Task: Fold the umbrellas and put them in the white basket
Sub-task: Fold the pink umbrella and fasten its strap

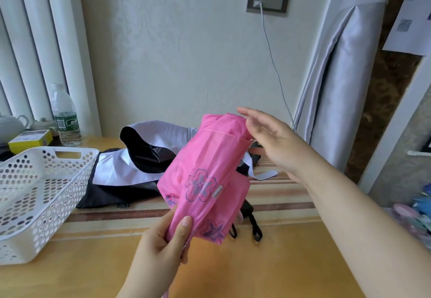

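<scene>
Pink umbrella [210,169] pinched in left grip [163,241]; right grip [270,139] spread beside; white basket [35,199] well apart

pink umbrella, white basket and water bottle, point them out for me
pink umbrella [205,181], head view, on the flower print of its canopy
white basket [70,152], head view, on its far rim
water bottle [66,122], head view, on its green label

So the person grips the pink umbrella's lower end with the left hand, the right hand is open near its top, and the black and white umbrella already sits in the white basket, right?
Not quite. The head view shows the black and white umbrella lying on the table beside the white basket, not in it. The rest holds: left hand grips the pink umbrella, right hand open near its top.
</scene>
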### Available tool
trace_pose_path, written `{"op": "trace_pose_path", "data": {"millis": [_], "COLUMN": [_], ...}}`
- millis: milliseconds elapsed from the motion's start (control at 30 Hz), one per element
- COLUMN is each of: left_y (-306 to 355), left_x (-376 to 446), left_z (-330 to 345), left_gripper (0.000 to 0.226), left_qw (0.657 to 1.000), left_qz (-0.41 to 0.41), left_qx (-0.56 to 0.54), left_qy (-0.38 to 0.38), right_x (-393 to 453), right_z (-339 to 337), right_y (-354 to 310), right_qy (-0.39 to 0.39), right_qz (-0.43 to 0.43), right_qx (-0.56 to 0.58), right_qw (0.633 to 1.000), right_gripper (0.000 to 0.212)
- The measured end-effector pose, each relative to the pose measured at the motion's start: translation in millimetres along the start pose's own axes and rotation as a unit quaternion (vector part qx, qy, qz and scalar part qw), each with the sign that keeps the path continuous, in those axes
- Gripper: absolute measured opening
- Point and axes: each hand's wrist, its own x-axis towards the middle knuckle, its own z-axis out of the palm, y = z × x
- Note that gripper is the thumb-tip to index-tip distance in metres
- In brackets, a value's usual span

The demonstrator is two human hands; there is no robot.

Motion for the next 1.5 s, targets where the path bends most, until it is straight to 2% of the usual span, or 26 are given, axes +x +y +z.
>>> {"op": "trace_pose_path", "data": {"millis": [100, 233, 400, 567, 667, 733, 833, 900, 1000, 1067, 1167, 1300, 1367, 1433, 1500], "left_y": [-4, -1, 4, -13, -26, -31, -38, -38, -35, -31, -28, -31, -34, -38, -41], "left_x": [13, 43, 85, 95, 95, 95, 95, 95, 92, 90, 89, 89, 90, 90, 90], "left_z": [-2, -6, -16, -18, -18, -21, -26, -30, -32, -31, -28, -27, -29, -31, -32], "left_gripper": [0.037, 0.052, 0.051, 0.058, 0.051, 0.049, 0.059, 0.047, 0.028, 0.021, 0.025, 0.025, 0.029, 0.040, 0.039], "left_qw": [0.998, 0.991, 0.981, 0.983, 0.987, 0.989, 0.992, 0.994, 0.995, 0.995, 0.993, 0.991, 0.989, 0.984, 0.982], "left_qz": [0.035, 0.088, 0.115, 0.110, 0.096, 0.089, 0.081, 0.068, 0.070, 0.078, 0.101, 0.119, 0.125, 0.137, 0.138], "left_qx": [0.050, 0.101, 0.155, 0.143, 0.130, 0.119, 0.095, 0.081, 0.078, 0.063, 0.057, 0.056, 0.077, 0.109, 0.118], "left_qy": [0.002, 0.006, 0.002, 0.018, 0.022, 0.020, 0.013, 0.013, 0.002, -0.005, -0.007, 0.008, 0.021, 0.036, 0.047], "right_x": [15, 35, 58, 74, 77, 79, 80, 79, 77, 77, 77, 78, 81, 83, 84], "right_z": [5, 2, -14, -14, -11, -9, -6, -4, 1, 4, 6, 4, 4, 6, 7], "right_y": [4, 5, 0, 10, 18, 21, 21, 19, 18, 20, 23, 10, 2, -4, -9], "right_qy": [0.013, 0.053, 0.005, -0.034, -0.051, -0.063, -0.085, -0.094, -0.074, -0.040, -0.001, -0.046, -0.072, -0.051, -0.019], "right_qz": [-0.010, -0.014, -0.029, -0.016, -0.007, -0.010, -0.019, -0.027, -0.019, -0.021, -0.031, -0.039, -0.023, -0.004, 0.020], "right_qx": [-0.053, 0.007, 0.040, -0.030, -0.089, -0.113, -0.095, -0.071, -0.050, -0.071, -0.109, -0.189, -0.232, -0.212, -0.166], "right_qw": [0.998, 0.998, 0.999, 0.999, 0.995, 0.991, 0.992, 0.993, 0.996, 0.996, 0.994, 0.980, 0.970, 0.976, 0.986], "right_gripper": [0.019, 0.019, 0.021, 0.024, 0.035, 0.033, 0.022, 0.026, 0.037, 0.037, 0.018, 0.037, 0.031, 0.019, 0.019]}}
